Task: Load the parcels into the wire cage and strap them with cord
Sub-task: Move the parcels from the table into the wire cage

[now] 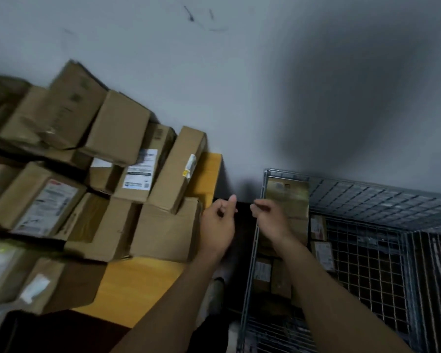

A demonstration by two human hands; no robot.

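Several cardboard parcels [166, 226] are heaped on a yellow wooden table [138, 284] at the left. A grey wire cage [382, 200] stands at the right, with several parcels [287, 197] stacked inside against its left wall. My left hand [218, 222] hovers in the gap between table and cage, fingers loosely curled, holding nothing. My right hand [269, 219] is just beside it at the cage's near left corner post, fingers loosely curled, nothing visible in it. No cord is in view.
A bare grey wall [239, 85] runs behind the table and the cage. The floor in the narrow gap between them is dark. A tall parcel [178, 166] leans upright at the table's right end, near my left hand.
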